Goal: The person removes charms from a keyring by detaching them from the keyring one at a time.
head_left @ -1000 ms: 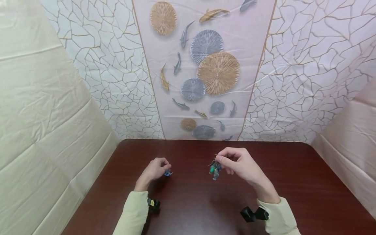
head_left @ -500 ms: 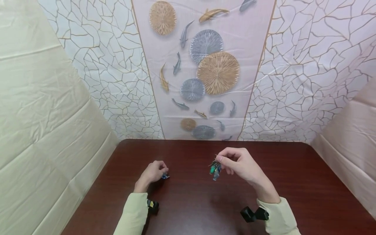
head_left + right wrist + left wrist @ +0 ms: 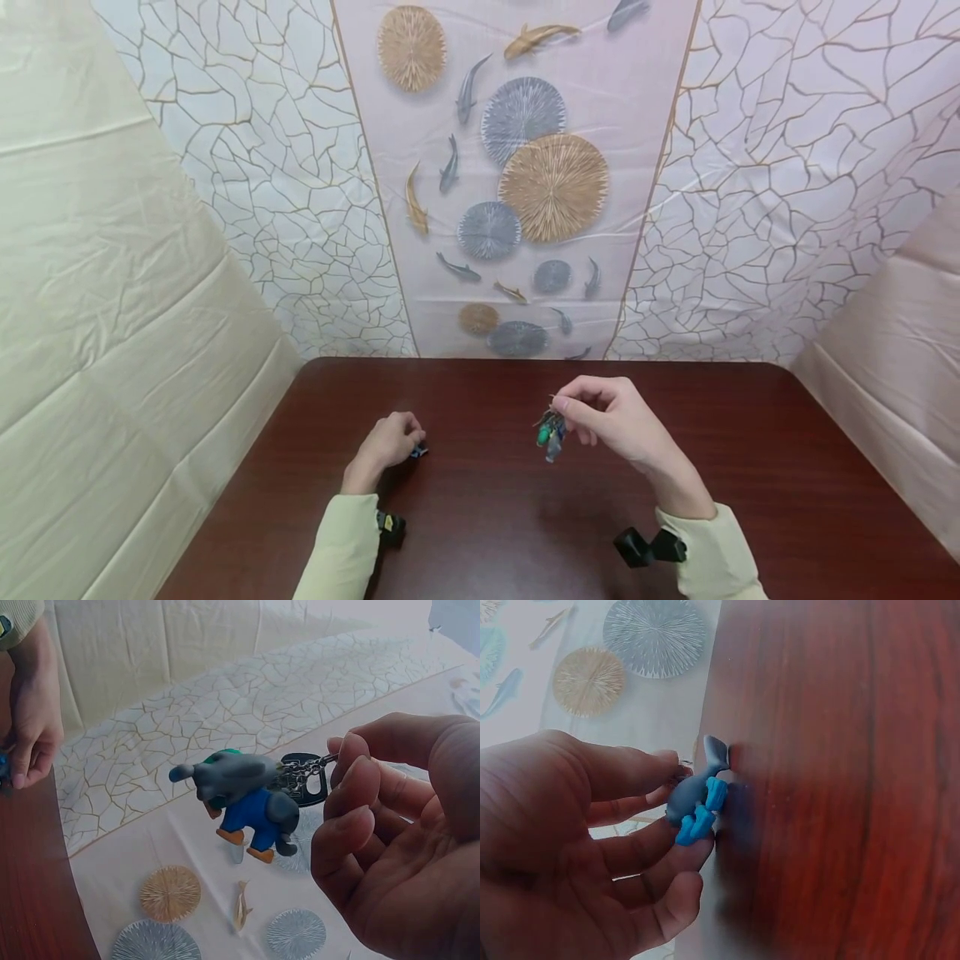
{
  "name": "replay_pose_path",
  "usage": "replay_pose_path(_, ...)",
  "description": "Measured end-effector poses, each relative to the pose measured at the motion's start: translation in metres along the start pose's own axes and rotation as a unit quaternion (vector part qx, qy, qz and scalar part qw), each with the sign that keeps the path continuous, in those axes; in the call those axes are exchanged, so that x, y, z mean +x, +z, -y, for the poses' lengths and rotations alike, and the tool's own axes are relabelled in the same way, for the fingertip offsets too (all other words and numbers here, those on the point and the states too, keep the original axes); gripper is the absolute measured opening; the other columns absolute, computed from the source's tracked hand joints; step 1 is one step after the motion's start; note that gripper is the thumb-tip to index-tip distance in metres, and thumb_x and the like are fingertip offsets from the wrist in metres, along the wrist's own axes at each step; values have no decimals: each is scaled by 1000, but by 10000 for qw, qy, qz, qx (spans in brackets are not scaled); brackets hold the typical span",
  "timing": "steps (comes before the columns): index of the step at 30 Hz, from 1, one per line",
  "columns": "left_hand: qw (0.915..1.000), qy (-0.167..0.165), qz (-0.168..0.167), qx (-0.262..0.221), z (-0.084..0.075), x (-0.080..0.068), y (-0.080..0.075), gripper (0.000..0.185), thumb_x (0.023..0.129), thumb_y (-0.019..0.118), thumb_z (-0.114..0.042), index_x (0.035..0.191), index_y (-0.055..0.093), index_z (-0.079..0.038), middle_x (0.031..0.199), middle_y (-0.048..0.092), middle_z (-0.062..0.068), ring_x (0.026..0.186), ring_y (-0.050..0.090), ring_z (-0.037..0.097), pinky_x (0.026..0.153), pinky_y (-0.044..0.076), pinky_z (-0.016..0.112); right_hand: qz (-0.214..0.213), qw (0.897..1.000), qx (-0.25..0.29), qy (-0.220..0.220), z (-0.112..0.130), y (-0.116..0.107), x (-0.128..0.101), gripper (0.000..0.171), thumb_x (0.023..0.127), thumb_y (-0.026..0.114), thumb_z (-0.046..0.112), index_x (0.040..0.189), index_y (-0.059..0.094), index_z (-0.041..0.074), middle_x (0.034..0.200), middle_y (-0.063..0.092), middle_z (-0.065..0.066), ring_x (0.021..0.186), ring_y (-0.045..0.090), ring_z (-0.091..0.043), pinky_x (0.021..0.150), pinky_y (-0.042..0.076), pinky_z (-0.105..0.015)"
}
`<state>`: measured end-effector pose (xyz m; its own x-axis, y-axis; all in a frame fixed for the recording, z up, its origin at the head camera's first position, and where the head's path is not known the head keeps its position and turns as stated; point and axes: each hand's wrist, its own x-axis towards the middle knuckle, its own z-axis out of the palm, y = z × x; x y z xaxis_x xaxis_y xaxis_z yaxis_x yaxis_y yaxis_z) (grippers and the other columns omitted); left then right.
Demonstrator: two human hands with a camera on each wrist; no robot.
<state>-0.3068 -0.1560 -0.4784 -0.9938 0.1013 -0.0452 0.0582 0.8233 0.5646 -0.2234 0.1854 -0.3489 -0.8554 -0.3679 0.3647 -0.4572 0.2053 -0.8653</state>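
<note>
My right hand (image 3: 592, 410) pinches the chain of a keychain figure (image 3: 550, 432), a grey animal in blue trousers and a green cap (image 3: 244, 796), which hangs above the dark wooden table (image 3: 525, 508). My left hand (image 3: 393, 437) rests low on the table at the left and pinches a small grey-and-blue toy piece (image 3: 418, 451) between its fingertips. In the left wrist view that piece (image 3: 697, 796) touches the tabletop. The two hands are well apart.
The table (image 3: 750, 467) is bare apart from the hands. Patterned sheets (image 3: 517, 183) with fish and discs hang behind it, and cream sheets (image 3: 112, 275) close off the left and right sides. Black wrist cameras (image 3: 648, 547) sit on both sleeves.
My left hand has drawn slightly left and nearer with the small piece, lowering it to the table. The right hand holds the keychain figure in the same place.
</note>
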Motion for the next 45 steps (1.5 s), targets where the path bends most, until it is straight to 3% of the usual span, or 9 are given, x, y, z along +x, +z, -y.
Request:
replay_pose_path(5, 9998, -91, -14, 202, -3, -3, -2, 13, 95, 63, -24, 88, 64, -14, 77, 60, 1, 67, 53, 17, 63, 43, 33, -12, 10000, 38, -30, 1, 0, -1, 10, 94, 64, 9, 91, 68, 2, 62, 60, 4, 48, 50, -13, 44, 44, -30)
replay_pose_path(13, 9985, 15, -83, 542, -20, -10, -11, 19, 97, 60, -31, 89, 62, -15, 72, 57, -1, 67, 51, 16, 77, 38, 44, -52, 9998, 151, -126, 3, -1, -2, 9, 94, 63, 8, 91, 68, 1, 62, 60, 4, 47, 50, -12, 43, 43, -29)
replay_pose_path(23, 9965, 563, -467, 393, -51, -20, -24, 17, 96, 61, -30, 91, 65, -14, 73, 59, -2, 64, 51, 15, 62, 42, 33, -66, 9998, 174, -38, 4, -1, -2, 9, 94, 63, 9, 91, 68, 1, 63, 60, 1, 47, 50, -12, 43, 43, -32)
replay_pose_path(31, 9898, 1182, -781, 163, -83, -32, -32, 16, 96, 60, -30, 90, 66, -17, 70, 59, -3, 60, 50, 12, 60, 42, 30, -22, 9997, 242, -7, 4, 1, -2, 10, 94, 64, 9, 92, 68, 0, 64, 62, -5, 47, 52, -13, 43, 44, -30)
replay_pose_path(38, 9789, 1769, -1022, -56, -114, -53, -40, 12, 95, 62, -29, 87, 65, -21, 66, 55, -7, 55, 46, 9, 55, 41, 26, -13, 9995, 310, 14, 4, 2, -2, 11, 94, 63, 9, 92, 68, -1, 64, 62, -9, 47, 52, -14, 43, 44, -29)
replay_pose_path(45, 9556, 2625, -1304, -312, -135, -69, -41, 9, 94, 64, -24, 86, 67, -23, 67, 56, -11, 56, 45, 4, 58, 42, 21, -32, 9995, 322, 25, 4, 2, -2, 12, 94, 64, 10, 92, 68, -1, 64, 62, -4, 47, 53, -14, 42, 44, -31)
